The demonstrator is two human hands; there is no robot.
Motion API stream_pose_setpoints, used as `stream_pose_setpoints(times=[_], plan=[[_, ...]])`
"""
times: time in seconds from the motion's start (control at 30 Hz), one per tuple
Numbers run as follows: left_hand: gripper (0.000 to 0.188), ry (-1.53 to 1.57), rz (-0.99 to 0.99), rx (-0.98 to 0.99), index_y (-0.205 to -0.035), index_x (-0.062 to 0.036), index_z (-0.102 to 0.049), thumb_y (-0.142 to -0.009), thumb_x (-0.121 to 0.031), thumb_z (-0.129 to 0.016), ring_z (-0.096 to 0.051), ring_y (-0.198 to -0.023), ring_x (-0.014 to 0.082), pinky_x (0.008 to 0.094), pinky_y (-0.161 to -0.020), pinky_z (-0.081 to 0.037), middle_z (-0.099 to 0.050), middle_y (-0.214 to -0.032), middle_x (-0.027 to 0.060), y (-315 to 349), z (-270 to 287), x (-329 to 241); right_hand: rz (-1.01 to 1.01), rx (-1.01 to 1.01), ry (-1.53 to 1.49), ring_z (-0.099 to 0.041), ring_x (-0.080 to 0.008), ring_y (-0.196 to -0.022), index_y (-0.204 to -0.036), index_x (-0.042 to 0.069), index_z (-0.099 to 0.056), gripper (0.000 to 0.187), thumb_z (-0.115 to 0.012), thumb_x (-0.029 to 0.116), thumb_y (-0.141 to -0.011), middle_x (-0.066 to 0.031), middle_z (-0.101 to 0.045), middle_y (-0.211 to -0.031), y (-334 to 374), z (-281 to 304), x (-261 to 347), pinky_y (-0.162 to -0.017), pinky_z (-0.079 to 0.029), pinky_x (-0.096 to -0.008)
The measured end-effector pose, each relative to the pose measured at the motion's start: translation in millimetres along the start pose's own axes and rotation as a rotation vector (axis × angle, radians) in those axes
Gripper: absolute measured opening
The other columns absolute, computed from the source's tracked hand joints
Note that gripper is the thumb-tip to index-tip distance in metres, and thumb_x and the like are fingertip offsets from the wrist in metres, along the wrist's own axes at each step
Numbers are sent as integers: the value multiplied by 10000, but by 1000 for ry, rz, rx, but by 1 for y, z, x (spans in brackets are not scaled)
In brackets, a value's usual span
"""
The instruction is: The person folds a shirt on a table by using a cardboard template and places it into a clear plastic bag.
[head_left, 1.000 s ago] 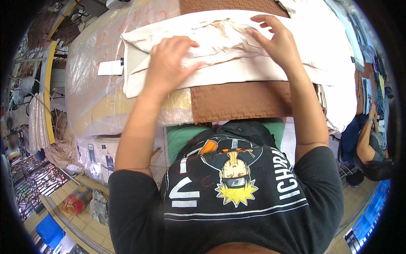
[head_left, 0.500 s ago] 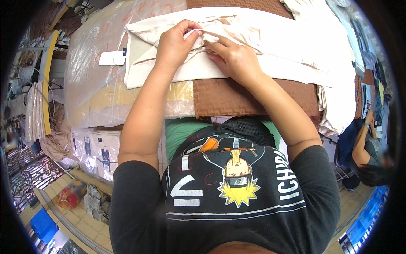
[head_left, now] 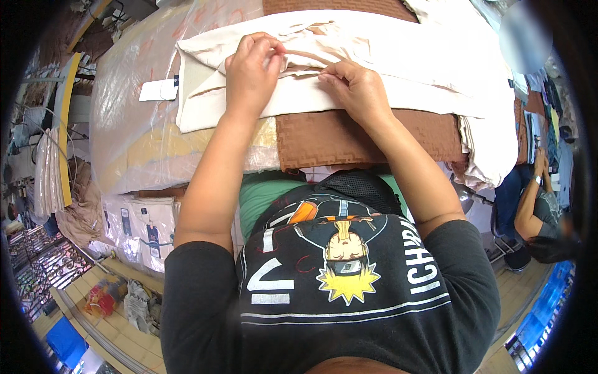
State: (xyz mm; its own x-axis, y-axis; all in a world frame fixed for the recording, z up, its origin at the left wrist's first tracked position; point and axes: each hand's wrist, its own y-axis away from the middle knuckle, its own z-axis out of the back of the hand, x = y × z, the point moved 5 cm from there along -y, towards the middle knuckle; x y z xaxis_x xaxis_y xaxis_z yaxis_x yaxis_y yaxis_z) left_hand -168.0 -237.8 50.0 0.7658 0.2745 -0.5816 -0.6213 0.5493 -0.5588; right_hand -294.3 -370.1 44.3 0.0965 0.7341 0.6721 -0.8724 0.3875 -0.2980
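Note:
A long cream garment (head_left: 430,62), which looks like a pair of trousers, is stretched across the work surface, its cloth rumpled into folds near the middle. My left hand (head_left: 252,71) is closed, thumb and fingers pinching an edge of the rumpled cloth. Just to its right, my right hand (head_left: 358,87) pinches the same folds between thumb and fingertips. Between the two hands the cloth forms a narrow opening or crease; what lies inside cannot be made out. A blank-looking white tag (head_left: 158,90) hangs off the garment's left end, beside a small dark label.
Under the garment are a plastic-wrapped bundle (head_left: 128,124) on the left and brown patterned cloth (head_left: 367,137). More cream clothing (head_left: 489,149) hangs over the right edge. Bagged garments (head_left: 140,227) lie below the surface. Another person's arm (head_left: 529,202) shows at far right.
My hands have moved slightly apart, and the right fingers have closed into a tighter pinch. The whole view has shifted a little; the garment stays spread in place.

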Motion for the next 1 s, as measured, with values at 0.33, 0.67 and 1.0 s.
stream_pose_setpoints(times=[0.33,0.67,1.0], plan=[[202,-104,-141,159,-922,-68,-703,-724,-39,-677,-631,-897,241,328,-787,-504,-661,-950,86,32,-22,-13,77,-31,-128,-632,-322,-813,-848,76,-684,137,-629,177,-774,-161,-650,-835,-10,-39,-5,-746,-497,-388],[125,-21,176,216,-894,-3,-678,-818,-102,-663,-639,-806,174,279,-745,-485,-685,-871,101,23,-25,-16,140,-647,134,-616,-250,-829,-964,86,-632,281,-717,262,-762,-79,-626,-935,25,170,-56,-739,-497,-334],[154,-99,311,274,-868,15,-667,-810,-126,-685,-605,-761,130,260,-729,-477,-669,-837,77,25,-26,-11,-862,-442,723,-631,-303,-929,-918,134,-697,193,-633,253,-780,-146,-662,-958,148,422,-343,-805,-489,-417]])
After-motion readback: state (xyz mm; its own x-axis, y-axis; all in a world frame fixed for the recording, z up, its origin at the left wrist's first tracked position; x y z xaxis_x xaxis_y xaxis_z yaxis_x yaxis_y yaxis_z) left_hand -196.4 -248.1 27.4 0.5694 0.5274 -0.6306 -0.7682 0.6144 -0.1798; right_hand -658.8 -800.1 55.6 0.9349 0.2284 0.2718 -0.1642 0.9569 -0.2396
